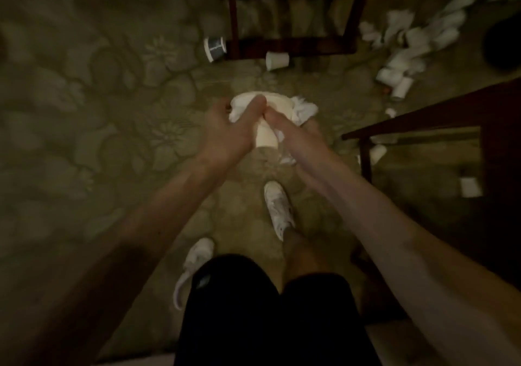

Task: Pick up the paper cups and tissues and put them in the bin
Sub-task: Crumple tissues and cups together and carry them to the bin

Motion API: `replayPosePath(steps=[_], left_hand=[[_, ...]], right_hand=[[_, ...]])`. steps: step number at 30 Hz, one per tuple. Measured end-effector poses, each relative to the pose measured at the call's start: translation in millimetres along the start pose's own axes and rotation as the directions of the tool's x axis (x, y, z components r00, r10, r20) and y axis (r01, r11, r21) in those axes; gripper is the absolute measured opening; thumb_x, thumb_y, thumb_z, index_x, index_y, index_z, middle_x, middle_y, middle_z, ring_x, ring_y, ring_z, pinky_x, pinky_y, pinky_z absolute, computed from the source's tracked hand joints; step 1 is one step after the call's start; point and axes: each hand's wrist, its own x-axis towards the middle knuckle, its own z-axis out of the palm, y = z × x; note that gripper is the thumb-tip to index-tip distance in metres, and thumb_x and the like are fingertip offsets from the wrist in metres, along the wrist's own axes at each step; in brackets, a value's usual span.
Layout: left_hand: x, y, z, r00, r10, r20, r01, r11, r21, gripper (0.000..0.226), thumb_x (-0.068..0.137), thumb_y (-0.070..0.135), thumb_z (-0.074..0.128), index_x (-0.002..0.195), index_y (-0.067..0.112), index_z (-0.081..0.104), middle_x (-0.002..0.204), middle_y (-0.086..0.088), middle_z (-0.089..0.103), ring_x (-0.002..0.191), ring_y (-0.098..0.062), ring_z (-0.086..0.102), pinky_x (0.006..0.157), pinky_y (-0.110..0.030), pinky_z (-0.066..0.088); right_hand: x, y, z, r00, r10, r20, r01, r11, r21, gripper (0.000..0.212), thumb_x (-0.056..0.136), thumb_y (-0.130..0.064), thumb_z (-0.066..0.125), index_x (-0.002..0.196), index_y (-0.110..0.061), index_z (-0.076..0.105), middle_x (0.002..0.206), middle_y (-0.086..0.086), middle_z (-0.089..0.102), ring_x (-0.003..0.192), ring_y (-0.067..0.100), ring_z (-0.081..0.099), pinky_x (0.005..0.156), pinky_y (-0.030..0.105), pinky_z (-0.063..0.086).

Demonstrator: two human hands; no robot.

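Both hands meet above the patterned carpet around a bundle of rubbish. My left hand (225, 124) grips a crumpled white tissue (239, 106) against a cream paper cup (266, 140). My right hand (293, 129) holds the cup's other side together with more crumpled tissue (306, 110). On the floor lie a dark paper cup (214, 48), a white paper cup (277, 60), and a heap of several cups and tissues (408, 47) at the upper right. The view is dim and blurred.
A dark wooden chair (290, 13) stands ahead, and another dark wooden piece of furniture (423, 123) is at the right with cups (376, 154) under it. A dark round object (504, 44) sits at the right edge. My white shoes (277, 207) are on the carpet below.
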Motion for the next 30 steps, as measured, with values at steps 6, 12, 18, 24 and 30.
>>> replayPosePath(steps=[6,12,18,24,30], left_hand=[[-107.2,112.9,-73.0,0.971,0.22,0.093,-0.219,0.976,-0.015,0.034,0.088,0.044,0.069,0.11,0.017,0.066,0.097,0.002,0.074,0.087,-0.011,0.073,0.073,-0.037,0.061],[-212.6,157.1,-129.0,0.894,0.366,0.259,-0.391,0.919,0.052,0.035,0.088,0.042,0.069,0.111,0.015,0.066,0.093,0.004,0.071,0.085,-0.012,0.069,0.067,-0.03,0.058],[-307.5,225.8,-130.0,0.613,0.541,0.576,-0.686,0.726,0.048,0.029,0.091,0.043,0.064,0.112,0.021,0.064,0.095,0.007,0.071,0.078,0.0,0.069,0.058,-0.017,0.051],[-446.1,227.8,-64.8,0.196,0.443,0.875,-0.776,0.616,-0.138,0.028,0.089,0.043,0.063,0.111,0.026,0.063,0.095,0.008,0.073,0.083,-0.006,0.072,0.062,-0.019,0.055],[-615.0,136.2,9.7,-0.207,0.12,0.971,-0.835,0.496,-0.239,0.034,0.09,0.052,0.063,0.113,0.027,0.061,0.105,0.006,0.071,0.095,-0.012,0.069,0.079,-0.035,0.058]], right_hand=[[-154.4,-86.5,47.4,0.973,-0.158,-0.167,0.164,0.986,0.021,0.054,0.081,-0.039,0.078,0.122,-0.011,0.056,0.108,0.01,0.071,0.088,0.021,0.072,0.073,0.04,0.062],[-299.0,-92.0,88.0,0.955,-0.148,-0.256,0.217,0.94,0.263,0.046,0.084,-0.031,0.075,0.124,-0.016,0.056,0.113,0.01,0.069,0.096,0.024,0.071,0.08,0.043,0.061],[-419.0,-97.0,69.0,0.894,-0.298,-0.334,0.389,0.886,0.253,0.03,0.086,-0.048,0.065,0.11,-0.03,0.065,0.11,-0.001,0.07,0.106,0.021,0.065,0.1,0.049,0.051],[-560.0,-29.2,13.8,0.753,-0.368,-0.545,0.591,0.743,0.314,0.073,0.07,-0.064,0.065,0.135,-0.033,0.053,0.131,0.0,0.063,0.119,0.024,0.06,0.103,0.05,0.046],[-706.2,123.2,-11.9,0.57,-0.24,-0.786,0.786,0.437,0.437,0.025,0.093,-0.032,0.049,0.115,-0.023,0.057,0.093,-0.006,0.076,0.087,0.009,0.071,0.083,0.029,0.055]])
